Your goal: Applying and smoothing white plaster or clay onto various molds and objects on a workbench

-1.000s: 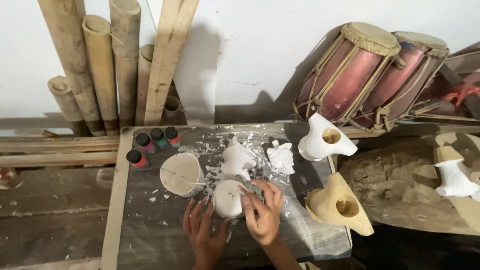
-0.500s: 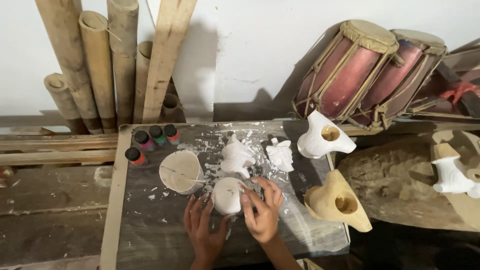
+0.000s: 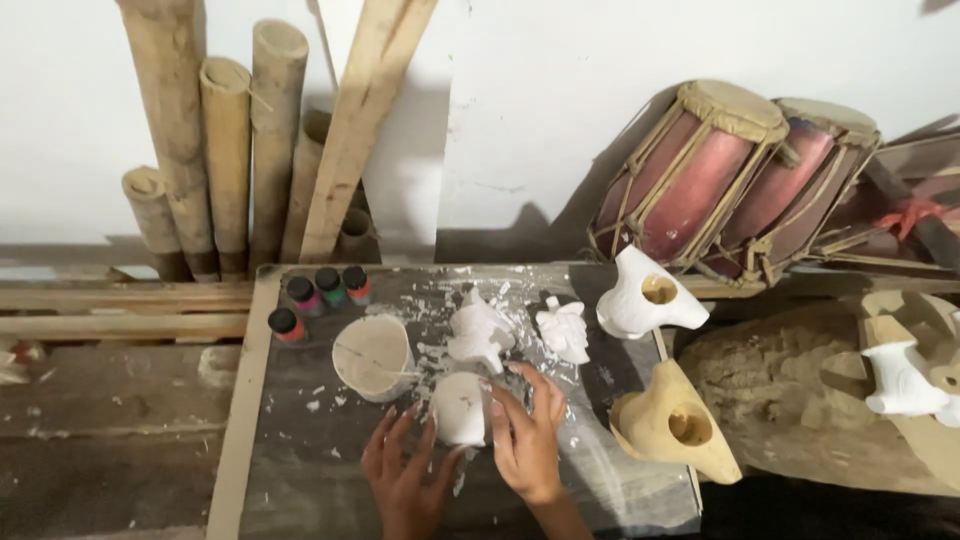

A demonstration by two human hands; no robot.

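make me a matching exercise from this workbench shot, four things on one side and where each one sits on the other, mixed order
Things:
1. small white round piece
2. paint bottles
3. two red drums
4. tan hollow figure

Places:
A. leaning against the white wall at the upper right
B. between the left hand and the right hand
C. at the right edge of the board, near the front
D. in a cluster at the back left corner of the board

Pairs: 1-B, 2-D, 3-A, 4-C
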